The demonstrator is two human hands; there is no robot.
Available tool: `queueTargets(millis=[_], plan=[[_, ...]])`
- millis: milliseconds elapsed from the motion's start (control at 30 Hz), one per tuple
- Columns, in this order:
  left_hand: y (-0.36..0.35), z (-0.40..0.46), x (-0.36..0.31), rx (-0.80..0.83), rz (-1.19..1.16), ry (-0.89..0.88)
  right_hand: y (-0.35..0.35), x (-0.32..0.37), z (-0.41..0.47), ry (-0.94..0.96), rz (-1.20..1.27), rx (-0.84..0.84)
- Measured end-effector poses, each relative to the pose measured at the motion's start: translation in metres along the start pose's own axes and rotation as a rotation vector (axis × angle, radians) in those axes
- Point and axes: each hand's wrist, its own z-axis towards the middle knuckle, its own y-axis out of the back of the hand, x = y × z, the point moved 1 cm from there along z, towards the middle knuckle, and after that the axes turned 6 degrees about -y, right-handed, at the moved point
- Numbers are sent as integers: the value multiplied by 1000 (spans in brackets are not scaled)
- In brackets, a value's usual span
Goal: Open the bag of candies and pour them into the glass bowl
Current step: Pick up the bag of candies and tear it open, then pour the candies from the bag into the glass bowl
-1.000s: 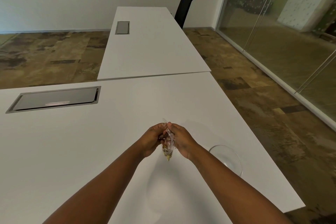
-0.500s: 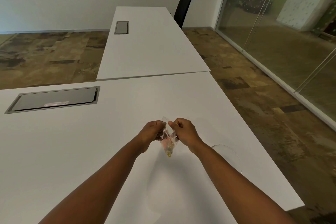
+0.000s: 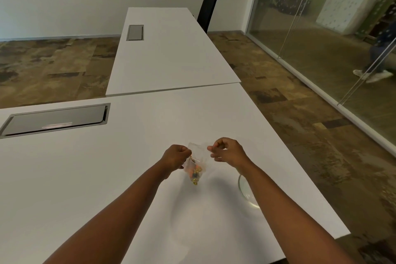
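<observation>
Clear plastic candy bag (image 3: 196, 164) is hanging in the air at lower centre of the frame, above the white counter (image 3: 85, 178), not touching it. Candies (image 3: 194, 174), orange and yellow-dark, are bunching in the bag's bottom corner; the top part is looking empty and stretched sideways.

Left hand (image 3: 174, 157) is pinching the bag's top left edge, grip closed on the film. Right hand (image 3: 228, 152) is sitting just right of the bag, fingers curled; the top right edge is reaching toward its fingertips, but whether that grip is actually holding the film I cannot tell, as the plastic is too clear there.

Glass bowl (image 3: 246, 194) is standing on the counter at lower right of centre, mostly hidden behind the right forearm, near the counter's right edge. It is looking empty in the part that shows.

Step in hand, as judged: pulling the bag's mouth apart. No candies are out.

Next move is calling for the mouth fully open, then carrying the bag rightward over the bowl and tipping it mouth-down, keeping clear of the counter edge.
</observation>
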Motion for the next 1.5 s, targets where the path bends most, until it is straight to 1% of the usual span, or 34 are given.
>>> queueTargets(millis=[33,67,133,167,200,233,300,367,400,533,833,1033,1100,1133,1167,1200,1233,1267,1300,1333,1367,1500], plan=[[0,1,2,-14,-3,11,8,-5,2,-20,-28,-49],[0,3,4,-31,-11,25,17,-11,4,-39,-145,-152],[2,5,8,-69,-30,56,38,-27,4,-131,-505,-344],[2,5,10,-84,-38,69,48,-37,2,-218,-671,-396],[3,5,11,-94,-44,79,57,-46,-2,-323,-780,-414],[3,5,12,-101,-49,86,66,-55,-5,-423,-838,-412],[4,5,13,-111,-49,92,77,-71,-11,-558,-823,-372],[4,6,14,-116,-51,92,82,-86,-12,-590,-810,-341],[3,6,14,-116,-54,92,83,-90,-13,-590,-799,-354],[0,7,15,-129,-55,91,86,-100,-10,-574,-721,-396],[0,8,11,-136,-33,67,51,-95,7,-526,-691,-267],[-2,10,2,-177,-18,45,48,-94,6,-540,-576,-237],[-3,12,-3,-180,-22,18,50,-84,2,-488,-615,-217],[-5,12,-7,-175,-42,3,51,-79,2,-424,-633,-247],[-7,12,-13,-164,-74,-11,51,-72,1,-347,-600,-313],[-9,11,-19,-150,-110,-25,51,-64,-1,-271,-503,-391],[-11,10,-25,-133,-142,-42,52,-57,-1,-199,-348,-448],[-14,10,-31,-112,-174,-61,51,-52,-1,-151,-151,-446],[-16,9,-37,-84,-205,-79,49,-46,-2,-139,56,-390],[-19,8,-43,-47,-235,-96,48,-40,-4,-143,232,-298],[-22,6,-50,-5,-266,-115,47,-36,-5,-157,345,-198],[-37,2,-68,156,-339,-188,45,-39,-10,-329,518,167]])
